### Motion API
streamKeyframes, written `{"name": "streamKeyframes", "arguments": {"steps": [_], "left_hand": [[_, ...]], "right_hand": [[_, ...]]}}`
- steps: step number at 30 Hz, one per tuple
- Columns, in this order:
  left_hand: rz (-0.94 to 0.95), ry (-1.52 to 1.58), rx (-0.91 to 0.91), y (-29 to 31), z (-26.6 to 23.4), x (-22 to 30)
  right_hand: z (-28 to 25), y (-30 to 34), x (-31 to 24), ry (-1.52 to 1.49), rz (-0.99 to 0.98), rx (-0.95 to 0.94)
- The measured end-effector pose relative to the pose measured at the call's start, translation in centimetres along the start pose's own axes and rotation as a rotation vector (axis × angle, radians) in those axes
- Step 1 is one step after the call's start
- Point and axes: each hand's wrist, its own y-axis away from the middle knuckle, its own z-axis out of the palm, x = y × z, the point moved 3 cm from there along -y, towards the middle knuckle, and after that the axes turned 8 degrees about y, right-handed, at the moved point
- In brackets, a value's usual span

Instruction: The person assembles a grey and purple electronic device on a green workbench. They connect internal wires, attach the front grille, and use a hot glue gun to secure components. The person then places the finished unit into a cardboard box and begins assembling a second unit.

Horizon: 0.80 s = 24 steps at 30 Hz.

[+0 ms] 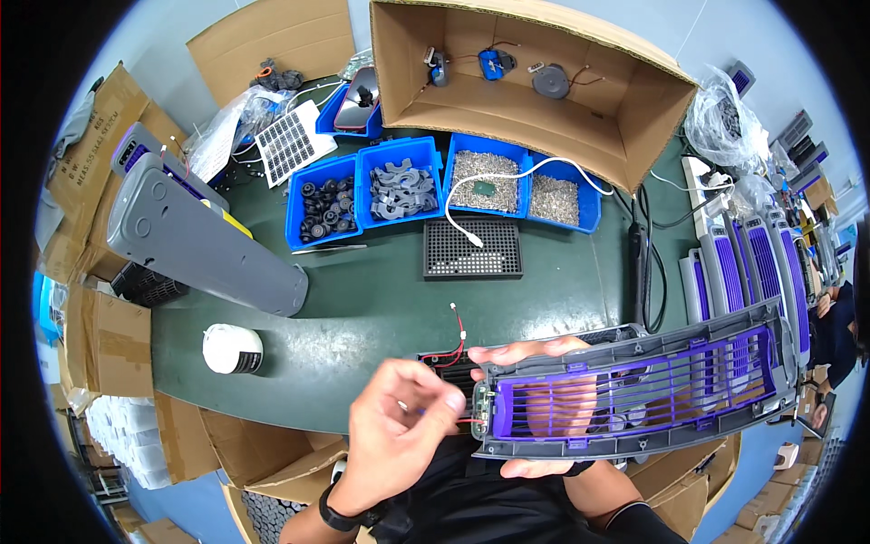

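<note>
My right hand (560, 408) holds a long grey panel with a purple slatted grille (634, 385) from beneath, its fingers showing through the slats and over the far edge. A small green circuit board (484, 410) sits at the panel's left end. From that board a short red wire (469, 421) runs to my left hand (403, 431), whose thumb and forefinger pinch together on it; the wire's far end is hidden by the fingers. Behind the panel's left end, a dark slatted part (460, 370) lies on the table with a red lead and white connector (463, 335).
Blue bins hold dark round parts (328, 207), grey curved parts (401, 190) and small metal pieces (555, 199). A black perforated tray (473, 272) lies before them. A tall grey housing (213, 238) and a white tub (232, 349) stand left. More purple-grilled panels (725, 263) lean right.
</note>
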Motion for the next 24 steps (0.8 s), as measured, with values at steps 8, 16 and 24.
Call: {"name": "streamKeyframes", "arguments": {"steps": [8,16,24], "left_hand": [[0.390,-0.520,-0.038,-4.1,0.4,1.2],[0.112,-0.287,-0.241,-6.0,-0.9,0.0],[-0.032,-0.092,-0.311,-6.1,-2.6,0.0]], "right_hand": [[-0.2,0.3,0.4,0.059,-0.048,0.054],[-0.1,0.2,0.6,0.061,-0.082,0.064],[0.1,0.2,0.3,0.101,-0.072,0.058]]}}
